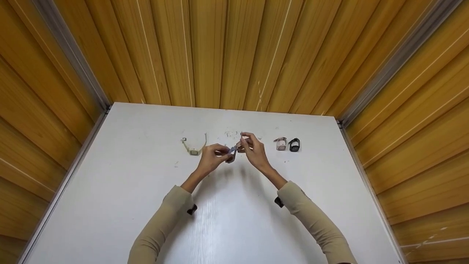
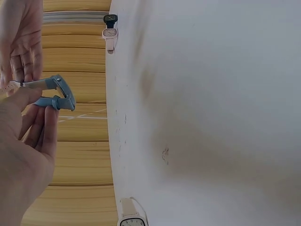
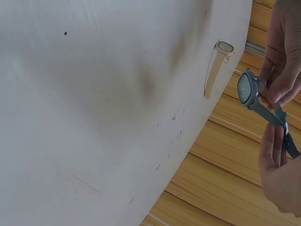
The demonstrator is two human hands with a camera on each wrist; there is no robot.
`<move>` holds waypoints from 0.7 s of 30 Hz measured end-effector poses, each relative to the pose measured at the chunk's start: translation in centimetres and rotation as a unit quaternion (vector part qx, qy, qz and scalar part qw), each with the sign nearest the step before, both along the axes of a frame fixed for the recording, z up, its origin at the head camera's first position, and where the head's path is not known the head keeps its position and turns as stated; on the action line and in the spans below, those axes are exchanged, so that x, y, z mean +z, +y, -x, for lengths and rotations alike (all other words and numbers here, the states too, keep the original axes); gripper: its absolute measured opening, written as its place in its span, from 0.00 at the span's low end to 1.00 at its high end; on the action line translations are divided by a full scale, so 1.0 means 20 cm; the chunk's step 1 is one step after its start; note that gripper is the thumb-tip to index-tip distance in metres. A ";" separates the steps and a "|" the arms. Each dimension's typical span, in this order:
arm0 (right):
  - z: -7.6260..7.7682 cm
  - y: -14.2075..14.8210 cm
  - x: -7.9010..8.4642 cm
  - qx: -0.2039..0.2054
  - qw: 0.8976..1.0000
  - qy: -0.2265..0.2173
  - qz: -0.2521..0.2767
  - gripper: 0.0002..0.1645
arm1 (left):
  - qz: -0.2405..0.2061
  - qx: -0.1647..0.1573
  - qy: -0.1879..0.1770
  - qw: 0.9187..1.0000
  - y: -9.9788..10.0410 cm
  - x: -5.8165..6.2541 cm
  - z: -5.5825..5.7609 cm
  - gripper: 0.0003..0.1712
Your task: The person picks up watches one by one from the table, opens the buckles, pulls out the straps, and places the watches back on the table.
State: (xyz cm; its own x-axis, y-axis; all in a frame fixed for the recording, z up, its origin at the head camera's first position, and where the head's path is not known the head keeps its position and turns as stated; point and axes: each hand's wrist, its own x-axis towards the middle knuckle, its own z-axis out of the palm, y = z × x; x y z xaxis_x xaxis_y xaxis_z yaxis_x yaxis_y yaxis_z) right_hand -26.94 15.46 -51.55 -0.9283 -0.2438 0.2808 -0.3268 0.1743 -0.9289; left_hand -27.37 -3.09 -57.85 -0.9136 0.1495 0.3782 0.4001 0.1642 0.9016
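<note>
Both hands hold a blue wristwatch [image 1: 231, 158] above the white table, its strap looped round through a buckle. My left hand [image 1: 212, 157] pinches the strap close to the watch case, thumb on top and fingers beneath. At the buckle and the strap's free end, my right hand [image 1: 255, 152] grips with thumb and fingers. The right wrist view shows the round-cornered dial [image 3: 245, 88] facing the camera; part of the strap is hidden behind the fingers. Left of the hands lies a pale yellow-green watch [image 1: 194, 152] with its strap unfastened and spread.
To the right of the hands, a pink watch [image 1: 281, 144] and a black watch [image 1: 294, 145] stand side by side with looped straps. Small dark marks [image 1: 231, 134] spot the white table [image 1: 234, 220]. Wood-patterned walls [image 1: 205, 55] enclose its back and sides.
</note>
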 end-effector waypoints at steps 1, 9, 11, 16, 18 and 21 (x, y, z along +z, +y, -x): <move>-0.01 0.00 0.01 0.003 1.000 -0.007 0.002 0.16 | 0.000 0.003 0.000 1.000 0.00 0.00 0.00 0.07; 0.05 0.01 -0.11 -0.022 0.997 -0.063 0.034 0.18 | 0.006 0.010 -0.011 1.000 -0.02 -0.01 -0.01 0.09; 0.06 0.02 -0.12 -0.024 0.996 -0.074 0.042 0.19 | 0.008 0.007 -0.011 1.000 -0.02 -0.02 0.00 0.09; 0.06 0.03 -0.13 -0.021 0.995 -0.093 0.032 0.19 | 0.012 0.010 0.008 1.000 -0.02 -0.02 0.00 0.08; 0.06 0.03 -0.13 -0.020 0.995 -0.096 0.023 0.19 | 0.013 0.011 0.009 1.000 -0.02 -0.02 -0.01 0.08; 0.06 0.03 -0.14 -0.020 0.995 -0.096 0.015 0.19 | 0.015 0.010 -0.002 1.000 -0.01 -0.02 -0.01 0.09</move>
